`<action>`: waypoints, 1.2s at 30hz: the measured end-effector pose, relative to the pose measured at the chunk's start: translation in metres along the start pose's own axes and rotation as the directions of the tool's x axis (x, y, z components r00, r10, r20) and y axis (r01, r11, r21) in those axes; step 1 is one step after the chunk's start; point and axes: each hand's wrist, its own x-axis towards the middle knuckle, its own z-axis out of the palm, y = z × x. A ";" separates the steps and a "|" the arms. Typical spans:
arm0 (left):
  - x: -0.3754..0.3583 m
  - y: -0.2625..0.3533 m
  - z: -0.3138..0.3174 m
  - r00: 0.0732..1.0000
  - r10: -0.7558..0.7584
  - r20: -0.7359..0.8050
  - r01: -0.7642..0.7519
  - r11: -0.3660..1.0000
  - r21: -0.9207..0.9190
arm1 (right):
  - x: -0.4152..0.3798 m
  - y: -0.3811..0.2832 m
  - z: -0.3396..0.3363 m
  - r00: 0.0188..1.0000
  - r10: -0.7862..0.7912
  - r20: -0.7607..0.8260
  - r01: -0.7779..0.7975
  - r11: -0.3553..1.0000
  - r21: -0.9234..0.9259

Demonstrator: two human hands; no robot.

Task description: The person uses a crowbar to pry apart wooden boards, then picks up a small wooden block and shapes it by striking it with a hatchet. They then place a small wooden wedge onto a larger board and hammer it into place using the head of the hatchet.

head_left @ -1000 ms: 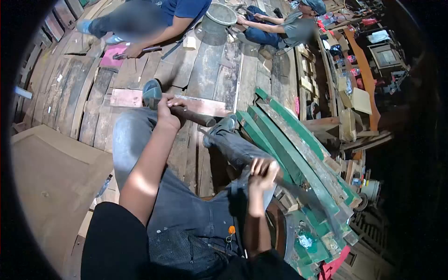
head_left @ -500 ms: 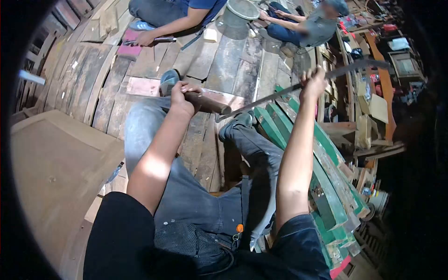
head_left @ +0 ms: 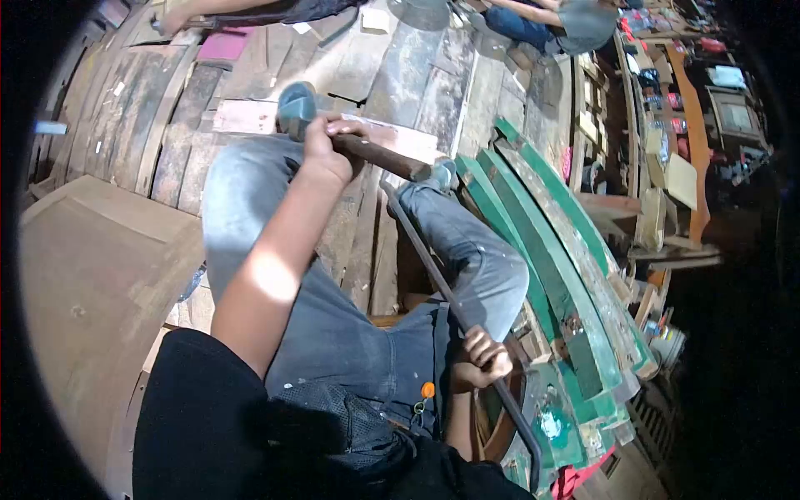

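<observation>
My left hand [head_left: 329,148] is closed round a dark brown wooden handle-like piece [head_left: 385,157], whose thick end points right, over the floor between my feet. Whatever joins its other end is hidden by the hand. My right hand [head_left: 482,358] grips a long dark metal crowbar [head_left: 429,267] beside my right thigh. The bar slants across my right leg, its far tip near my right shoe, its bent end low by my right side. Green-painted timbers [head_left: 542,250] lie to the right of that hand.
Worn planks [head_left: 408,92] form the floor. A wooden panel [head_left: 117,275] stands at my left. Two people [head_left: 575,25] sit ahead, partly cut off by the frame. A pink sheet [head_left: 223,46] lies on the boards. Cluttered shelving [head_left: 683,158] lines the right side.
My right hand has dropped from the upper right to beside my thigh, swinging the crowbar's bent end down toward me. The left hand stays nearly in place. The view has tipped downward.
</observation>
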 end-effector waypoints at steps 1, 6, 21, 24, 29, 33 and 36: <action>0.003 0.001 -0.001 1.000 -0.005 0.006 0.005 1.000 -0.024 | -0.001 -0.002 0.008 1.000 -0.012 -0.017 0.011 0.999 -0.053; 0.006 0.003 -0.004 0.998 -0.040 0.049 0.047 0.989 -0.142 | 0.055 0.017 0.040 1.000 0.004 -0.030 -0.009 0.984 -0.176; 0.019 0.027 0.006 0.997 0.000 0.083 0.014 0.987 -0.159 | 0.370 0.123 0.072 0.945 0.321 -0.064 -0.327 0.930 -0.166; 0.022 0.032 0.004 0.995 0.002 0.103 0.014 0.988 -0.152 | 0.332 0.107 0.060 0.936 0.276 -0.220 -0.303 0.948 -0.100; 0.018 0.027 -0.004 0.998 0.039 0.049 -0.031 0.989 -0.146 | 0.188 0.046 0.019 0.920 0.269 -0.286 -0.247 0.963 0.111; 0.004 0.012 -0.001 0.998 0.054 0.007 -0.054 0.994 -0.091 | 0.063 0.004 0.005 0.882 0.132 -0.452 -0.149 0.989 -0.003; 0.008 0.013 -0.008 0.997 0.012 0.074 -0.006 0.997 -0.080 | 0.018 -0.006 -0.004 0.934 0.024 -0.356 -0.042 0.998 -0.043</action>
